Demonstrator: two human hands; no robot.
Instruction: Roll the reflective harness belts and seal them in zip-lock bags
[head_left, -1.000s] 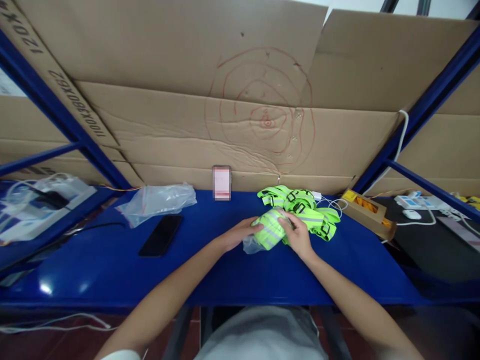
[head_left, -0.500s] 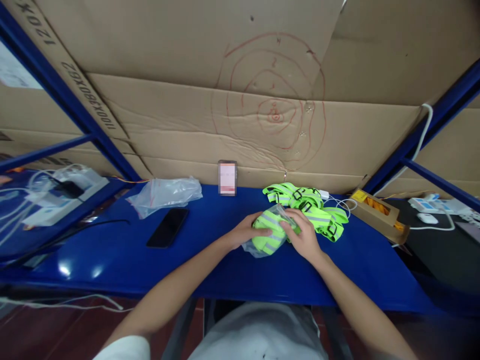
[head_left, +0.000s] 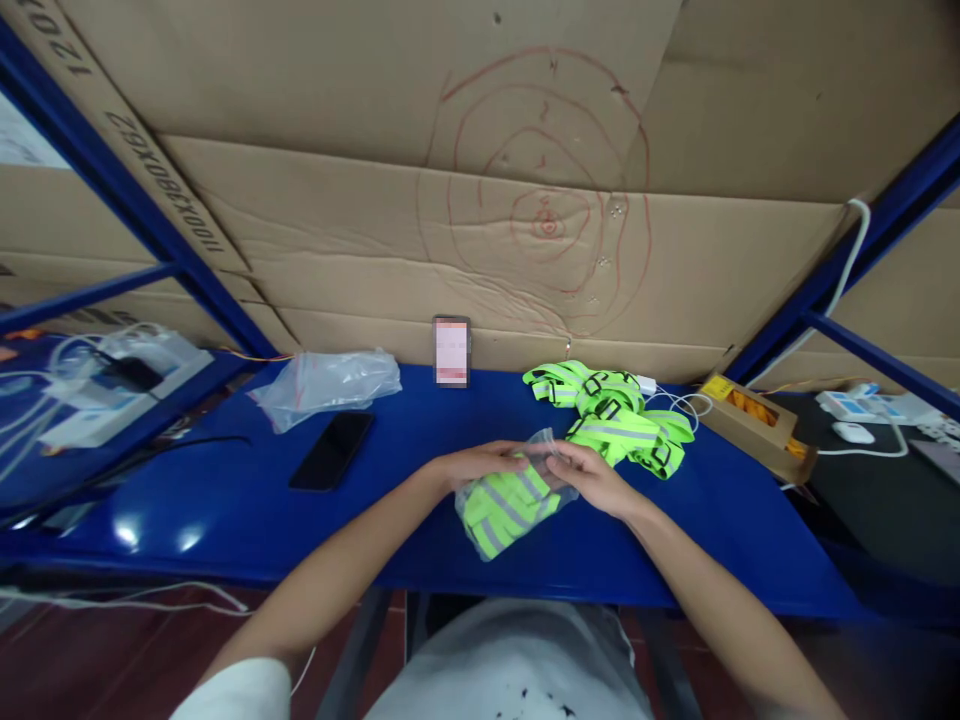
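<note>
A clear plastic bag (head_left: 568, 492) holds a folded reflective strap (head_left: 504, 508), neon yellow-green with grey stripes. Both hands grip the bag near its upper edge, just above the blue table. My left hand (head_left: 484, 463) is closed on the upper left side, thumb over the front. My right hand (head_left: 592, 474) pinches the upper right side near the opening; some fingertips are hidden behind the plastic. Right behind this hand lies a pile of more neon reflective straps (head_left: 622, 420) with black buckles.
On the blue table (head_left: 405, 540) lie a black phone (head_left: 331, 452) and a stack of clear bags (head_left: 330, 385). A small device with a lit screen (head_left: 451, 352) leans on the cardboard wall (head_left: 337, 220). At right stands an open cardboard box (head_left: 757, 425); a power strip (head_left: 127, 390) is at left.
The bag has shifted down and left and is now tilted, with the strap lower inside it. My hands have moved toward its upper edge.
</note>
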